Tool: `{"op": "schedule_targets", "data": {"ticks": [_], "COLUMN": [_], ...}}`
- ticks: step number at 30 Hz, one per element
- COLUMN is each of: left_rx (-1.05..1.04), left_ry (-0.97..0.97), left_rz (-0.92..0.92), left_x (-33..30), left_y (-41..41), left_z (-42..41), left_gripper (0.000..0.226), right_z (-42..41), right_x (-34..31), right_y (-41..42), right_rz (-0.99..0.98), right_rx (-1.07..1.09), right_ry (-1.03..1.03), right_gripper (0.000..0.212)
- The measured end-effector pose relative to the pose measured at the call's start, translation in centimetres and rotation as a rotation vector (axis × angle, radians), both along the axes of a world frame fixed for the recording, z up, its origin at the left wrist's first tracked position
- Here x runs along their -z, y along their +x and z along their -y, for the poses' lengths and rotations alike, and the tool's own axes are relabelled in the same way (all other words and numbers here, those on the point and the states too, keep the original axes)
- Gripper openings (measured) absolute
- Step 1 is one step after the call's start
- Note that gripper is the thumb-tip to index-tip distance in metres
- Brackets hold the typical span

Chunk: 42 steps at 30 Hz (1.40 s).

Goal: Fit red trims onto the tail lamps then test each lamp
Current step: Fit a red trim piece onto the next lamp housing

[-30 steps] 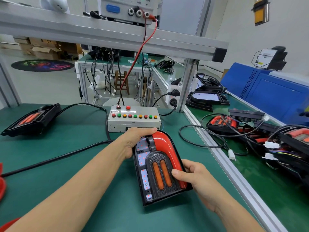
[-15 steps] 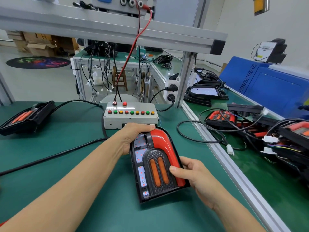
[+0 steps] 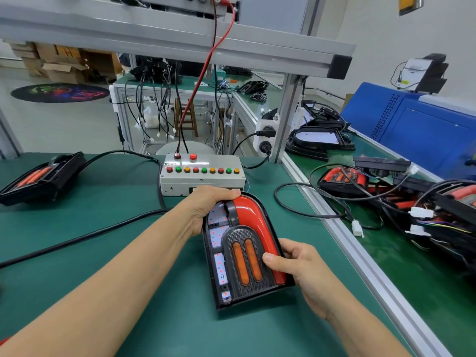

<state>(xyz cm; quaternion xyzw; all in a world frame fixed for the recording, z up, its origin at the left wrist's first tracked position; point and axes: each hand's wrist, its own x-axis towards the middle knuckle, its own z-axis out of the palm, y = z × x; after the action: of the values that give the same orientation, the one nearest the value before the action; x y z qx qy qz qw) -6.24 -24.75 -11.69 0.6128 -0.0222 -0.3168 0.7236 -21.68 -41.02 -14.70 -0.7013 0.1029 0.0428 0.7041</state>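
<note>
Two hands clamp the tail lamp [image 3: 242, 253] before the button box [image 3: 202, 176]: left hand [image 3: 206, 210] grips its top, right hand [image 3: 296, 264] pinches its red trim [image 3: 253, 217].

Two bare forearms, left grip [image 3: 206, 210] and right grip [image 3: 296, 269] — no sleeves, gloves or rings.

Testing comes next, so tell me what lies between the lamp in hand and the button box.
Nothing visible does. The tail lamp, held by the left hand and right hand, has its far end right at the front of the test box; the black cable runs off to the left.
</note>
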Motion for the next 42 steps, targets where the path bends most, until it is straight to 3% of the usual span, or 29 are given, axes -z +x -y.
{"op": "schedule_targets", "data": {"ticks": [5,9,12,18,24,27,30,34,37,42], "left_rx": [-0.038,-0.059,-0.056,-0.057,-0.129,-0.178,-0.251,-0.369,-0.489,-0.763], "left_ry": [0.095,0.543,0.678,0.792,0.953,1.009,1.049,1.082,1.064,1.042], "left_rz": [0.09,0.617,0.795,0.859,0.934,0.924,0.887,0.827,0.803,0.735], "left_x": [0.0,0.2,-0.4,-2.1,-4.4,-5.3,-5.8,-5.6,-5.1,-4.5], "left_y": [-0.2,-0.7,-1.1,-1.5,-3.2,-4.6,-6.4,-9.0,-11.0,-13.9], "left_z": [0.4,0.7,0.2,-2.9,-8.2,-11.5,-15.2,-20.1,-23.8,-30.2], "left_gripper": [0.018,0.033,0.022,0.028,0.029,0.028,0.027,0.026,0.025,0.026], "right_z": [0.1,0.1,0.1,0.7,1.0,0.5,-0.6,-3.9,-7.5,-13.6], "right_x": [-0.2,-0.2,-0.2,-0.2,-0.1,-0.8,-1.6,-2.4,-2.5,-1.1], "right_y": [0.3,0.6,0.8,1.3,1.5,1.4,1.5,1.9,2.1,2.6], "right_rz": [-0.049,-0.102,-0.1,-0.119,-0.1,-0.071,-0.081,0.086,0.358,0.745], "right_rx": [-0.014,-0.01,0.046,0.128,0.181,0.196,0.228,0.194,0.193,0.032], "right_ry": [-0.001,0.012,0.01,-0.065,-0.4,-0.66,-1.038,-1.329,-1.34,-1.329], "right_gripper": [0.036,0.04,0.038,0.028,0.018,0.027,0.055,0.049,0.041,0.057]}}
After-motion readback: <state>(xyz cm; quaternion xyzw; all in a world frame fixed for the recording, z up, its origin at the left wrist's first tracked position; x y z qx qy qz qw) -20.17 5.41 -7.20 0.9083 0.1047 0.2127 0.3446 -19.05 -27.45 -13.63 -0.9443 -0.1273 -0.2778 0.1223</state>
